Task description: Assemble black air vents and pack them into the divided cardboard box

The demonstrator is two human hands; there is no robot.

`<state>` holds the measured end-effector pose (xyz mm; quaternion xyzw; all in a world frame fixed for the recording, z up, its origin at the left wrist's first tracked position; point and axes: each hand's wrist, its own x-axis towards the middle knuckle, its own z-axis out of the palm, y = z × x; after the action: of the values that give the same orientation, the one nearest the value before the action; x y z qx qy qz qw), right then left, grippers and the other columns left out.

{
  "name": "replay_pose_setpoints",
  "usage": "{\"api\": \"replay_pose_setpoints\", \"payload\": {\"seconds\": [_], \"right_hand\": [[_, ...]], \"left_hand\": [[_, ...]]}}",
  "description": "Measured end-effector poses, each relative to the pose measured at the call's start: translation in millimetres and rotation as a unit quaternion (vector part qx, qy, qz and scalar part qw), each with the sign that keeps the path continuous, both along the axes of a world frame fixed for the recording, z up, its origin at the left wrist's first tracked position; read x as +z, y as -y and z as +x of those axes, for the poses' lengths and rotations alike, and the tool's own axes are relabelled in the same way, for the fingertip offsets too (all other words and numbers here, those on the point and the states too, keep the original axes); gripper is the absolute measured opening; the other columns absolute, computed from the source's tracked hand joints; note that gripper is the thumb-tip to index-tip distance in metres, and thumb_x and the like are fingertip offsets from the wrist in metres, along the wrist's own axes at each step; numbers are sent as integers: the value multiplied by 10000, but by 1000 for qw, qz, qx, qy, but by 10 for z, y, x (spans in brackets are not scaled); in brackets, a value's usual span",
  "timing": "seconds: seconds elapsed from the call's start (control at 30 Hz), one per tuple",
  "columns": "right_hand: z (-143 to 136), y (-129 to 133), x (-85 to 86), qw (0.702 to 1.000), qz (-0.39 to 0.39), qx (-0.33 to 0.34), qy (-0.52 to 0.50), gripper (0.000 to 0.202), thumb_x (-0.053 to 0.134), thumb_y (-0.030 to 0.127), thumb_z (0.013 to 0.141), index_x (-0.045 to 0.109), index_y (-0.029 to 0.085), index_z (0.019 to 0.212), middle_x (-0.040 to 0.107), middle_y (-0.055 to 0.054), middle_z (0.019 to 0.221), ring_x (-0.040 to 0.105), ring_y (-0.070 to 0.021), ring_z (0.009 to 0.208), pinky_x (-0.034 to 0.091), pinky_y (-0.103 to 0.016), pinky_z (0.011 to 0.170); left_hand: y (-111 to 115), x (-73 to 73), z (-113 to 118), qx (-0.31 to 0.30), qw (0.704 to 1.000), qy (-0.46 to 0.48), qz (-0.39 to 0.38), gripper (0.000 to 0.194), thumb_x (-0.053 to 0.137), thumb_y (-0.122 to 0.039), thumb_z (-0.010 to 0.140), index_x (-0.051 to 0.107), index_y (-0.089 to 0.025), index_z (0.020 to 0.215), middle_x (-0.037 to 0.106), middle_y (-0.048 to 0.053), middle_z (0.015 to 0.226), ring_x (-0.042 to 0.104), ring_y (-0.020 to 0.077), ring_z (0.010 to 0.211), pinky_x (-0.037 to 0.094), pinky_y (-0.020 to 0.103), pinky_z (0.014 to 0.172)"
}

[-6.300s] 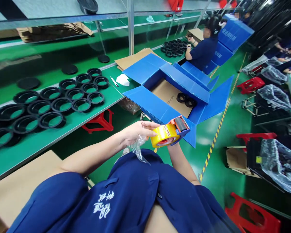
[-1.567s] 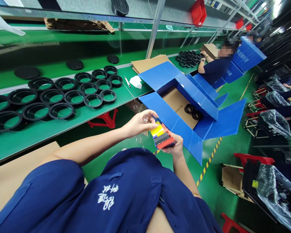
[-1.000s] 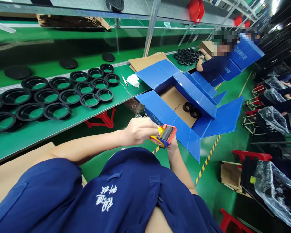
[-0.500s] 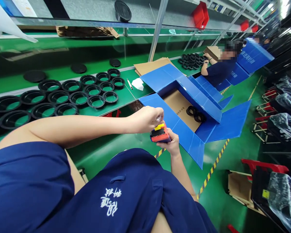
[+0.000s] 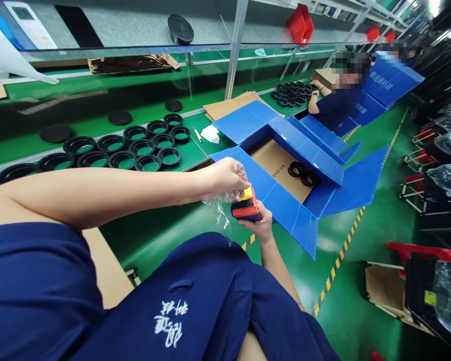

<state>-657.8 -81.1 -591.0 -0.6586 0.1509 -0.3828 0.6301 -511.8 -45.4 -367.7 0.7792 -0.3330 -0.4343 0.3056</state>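
My left hand (image 5: 229,178) reaches in from the left, fingers closed on crumpled clear plastic film (image 5: 220,210) that hangs below it. Its fingertips meet the yellow part of a small red and dark-blue block (image 5: 247,209) with a black face; its exact kind I cannot make out. Around that block my right hand (image 5: 262,223) is closed, holding it from the right and below. Just beyond the hands stands an open blue box (image 5: 278,200), with two black rings (image 5: 302,174) on the brown cardboard inside.
Rows of black rings (image 5: 141,147) and several black discs (image 5: 120,118) lie on the green bench at left. A white-tipped pen-like tool (image 5: 198,135) is beside white paper (image 5: 210,133). A co-worker (image 5: 340,103) sits further along. Red stools (image 5: 424,248) stand at right.
Clear film now trails from my left hand, where only a small bunched bit showed before. That hand has shifted slightly, its fingertips now at the yellow part. My view has turned a little.
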Motion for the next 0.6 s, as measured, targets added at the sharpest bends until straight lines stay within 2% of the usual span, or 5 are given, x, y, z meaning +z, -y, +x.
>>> {"api": "replay_pose_setpoints", "payload": {"seconds": [0.17, 0.33, 0.4, 0.5, 0.6], "right_hand": [[-58, -50, -192, 999, 37, 26, -4, 477, 891, 590, 640, 744, 207, 884, 731, -52, 900, 667, -227, 846, 549, -372, 844], [-64, -150, -264, 991, 109, 58, -42, 488, 851, 574, 683, 754, 178, 949, 713, -44, 841, 646, -216, 786, 539, -343, 753], [-8, -191, -225, 988, 112, 57, -85, 460, 826, 581, 704, 743, 169, 889, 671, -24, 750, 601, -191, 709, 513, -312, 679], [162, -251, -173, 982, 113, 43, -145, 434, 792, 591, 730, 709, 169, 791, 618, 5, 660, 523, -149, 613, 455, -274, 591], [417, -344, -208, 976, 140, 41, -161, 445, 759, 605, 736, 692, 165, 742, 608, 12, 617, 538, -155, 607, 471, -276, 599]], "left_hand": [[-50, 163, 7, 23, 999, 36, -1, 227, 840, -257, 710, 647, -165, 634, 622, 34, 580, 529, 147, 459, 413, 289, 468], [-192, 280, 82, -113, 969, 203, -84, 151, 763, -284, 795, 681, -168, 743, 641, 13, 655, 544, 134, 569, 421, 264, 576], [-271, 198, 93, -168, 935, 293, -106, 117, 656, -270, 863, 687, -181, 795, 672, 24, 730, 553, 143, 630, 413, 261, 616], [-418, -91, 42, -224, 884, 394, -114, 196, 507, -224, 915, 668, -198, 807, 677, 59, 781, 579, 176, 720, 414, 270, 645], [-578, -458, -144, -295, 868, 379, -126, 240, 462, -208, 917, 614, -209, 732, 637, 84, 726, 577, 205, 715, 445, 301, 656]]}}
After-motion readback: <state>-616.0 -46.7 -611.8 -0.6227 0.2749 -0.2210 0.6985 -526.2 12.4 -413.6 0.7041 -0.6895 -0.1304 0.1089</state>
